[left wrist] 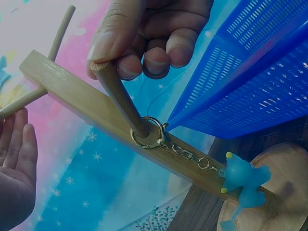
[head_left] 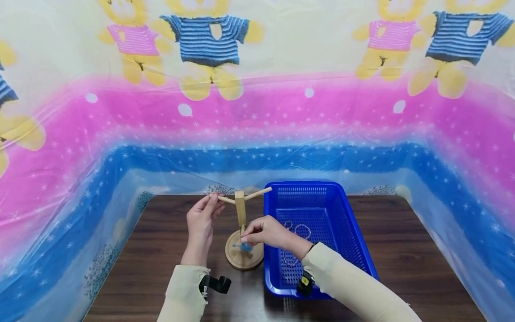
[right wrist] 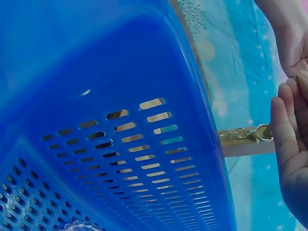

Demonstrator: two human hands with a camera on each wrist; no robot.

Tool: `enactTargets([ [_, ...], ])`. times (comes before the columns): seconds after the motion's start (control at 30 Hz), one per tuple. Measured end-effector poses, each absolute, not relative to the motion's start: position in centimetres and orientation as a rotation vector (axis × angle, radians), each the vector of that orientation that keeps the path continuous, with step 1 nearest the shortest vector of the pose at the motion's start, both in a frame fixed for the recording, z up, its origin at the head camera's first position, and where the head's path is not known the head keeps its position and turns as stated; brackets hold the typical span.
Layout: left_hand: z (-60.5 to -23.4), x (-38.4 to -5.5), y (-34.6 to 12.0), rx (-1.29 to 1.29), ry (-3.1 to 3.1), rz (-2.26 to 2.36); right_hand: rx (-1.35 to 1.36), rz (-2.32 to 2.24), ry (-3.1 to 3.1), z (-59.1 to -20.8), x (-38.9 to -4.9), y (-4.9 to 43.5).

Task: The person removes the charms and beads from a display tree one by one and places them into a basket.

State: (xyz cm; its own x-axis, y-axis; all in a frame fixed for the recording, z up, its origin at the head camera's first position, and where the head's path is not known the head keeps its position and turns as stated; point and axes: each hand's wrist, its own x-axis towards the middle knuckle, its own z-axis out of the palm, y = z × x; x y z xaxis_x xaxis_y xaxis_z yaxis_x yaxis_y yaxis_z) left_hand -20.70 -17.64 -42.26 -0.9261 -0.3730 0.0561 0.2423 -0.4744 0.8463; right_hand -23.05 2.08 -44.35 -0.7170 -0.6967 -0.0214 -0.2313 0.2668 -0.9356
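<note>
A wooden peg stand (head_left: 240, 209) rises from a round base on the table. My left hand (head_left: 202, 219) pinches the end of its upper left peg. In front of the post, my right hand (head_left: 265, 232) has thumb and fingertips at the tip of a lower peg (left wrist: 120, 98). Round the root of that peg hangs the gold ring (left wrist: 136, 143) of a keychain. Its short chain ends in a translucent blue winged figure (left wrist: 244, 178), which dangles above the round base (head_left: 235, 260). In the right wrist view, the right hand's fingers (right wrist: 284, 139) partly cover the peg.
A blue plastic basket (head_left: 358, 246) stands close against the stand's right side. Several beaded loops (head_left: 302, 231) lie inside it. Dark wood-grain tabletop (head_left: 132, 273) surrounds both, and a patterned cloth (head_left: 257, 158) hangs behind and at the sides.
</note>
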Motion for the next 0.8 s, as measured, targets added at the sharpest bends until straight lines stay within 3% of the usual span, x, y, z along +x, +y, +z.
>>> enactTargets([
  [0.8,-42.3,-21.1,-17.8,0.201,-1.422,-2.389,-0.680,-1.431,2.158,-42.1,-23.2,3.3],
])
